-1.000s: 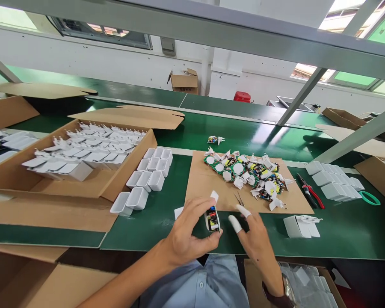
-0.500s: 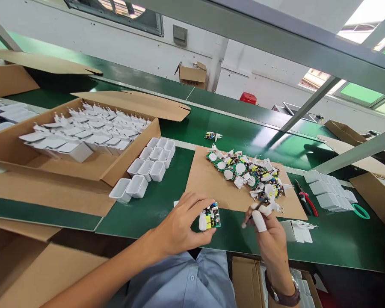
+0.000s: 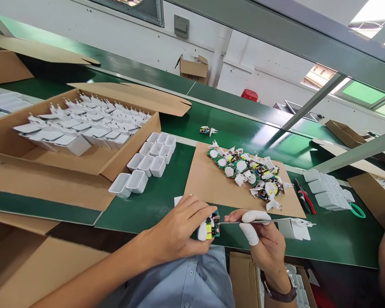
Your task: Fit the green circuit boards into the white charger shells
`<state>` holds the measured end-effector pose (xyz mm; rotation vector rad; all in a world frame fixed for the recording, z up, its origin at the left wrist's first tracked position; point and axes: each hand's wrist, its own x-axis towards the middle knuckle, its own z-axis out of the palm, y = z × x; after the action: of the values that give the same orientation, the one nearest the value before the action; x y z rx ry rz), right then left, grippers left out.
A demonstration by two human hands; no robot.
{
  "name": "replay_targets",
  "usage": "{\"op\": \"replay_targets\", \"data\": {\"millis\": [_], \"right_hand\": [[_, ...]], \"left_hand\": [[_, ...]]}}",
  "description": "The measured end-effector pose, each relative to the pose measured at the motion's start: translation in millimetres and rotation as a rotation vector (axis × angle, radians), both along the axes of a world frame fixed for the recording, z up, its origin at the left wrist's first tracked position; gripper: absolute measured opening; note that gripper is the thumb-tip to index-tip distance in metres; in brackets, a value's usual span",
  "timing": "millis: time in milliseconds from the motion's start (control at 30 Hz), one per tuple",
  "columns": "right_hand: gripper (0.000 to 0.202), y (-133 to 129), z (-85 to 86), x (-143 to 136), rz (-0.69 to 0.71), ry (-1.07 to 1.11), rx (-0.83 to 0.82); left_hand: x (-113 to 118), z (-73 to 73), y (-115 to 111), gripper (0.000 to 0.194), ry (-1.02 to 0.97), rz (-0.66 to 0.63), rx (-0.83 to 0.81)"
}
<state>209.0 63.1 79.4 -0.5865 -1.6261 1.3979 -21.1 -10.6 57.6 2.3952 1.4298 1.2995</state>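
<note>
As hand (image 3: 182, 225) grips board (image 3: 214, 230), box (image 3: 131, 149) (white plugs (image 3: 80, 125))

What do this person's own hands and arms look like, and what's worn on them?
The right hand has white covers on the thumb and a finger, with a dark-strapped watch at the wrist. The left hand shows nothing worn, and its forearm has no visible sleeve.
</note>
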Motion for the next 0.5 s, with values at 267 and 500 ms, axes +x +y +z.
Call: {"op": "replay_targets", "data": {"millis": [267, 500], "right_hand": [[0.01, 2.9, -5.9, 0.2, 0.031, -0.024, -0.005], [0.015, 8.8, -14.4, 6.8, 0.074, -0.027, 0.091]], "left_hand": [[-1.0, 0.1, -0.5, 0.054, -0.018, -0.008, -0.02], [-1.2, -0.1, 1.7, 0.045, -0.049, -0.08, -0.046]]}}
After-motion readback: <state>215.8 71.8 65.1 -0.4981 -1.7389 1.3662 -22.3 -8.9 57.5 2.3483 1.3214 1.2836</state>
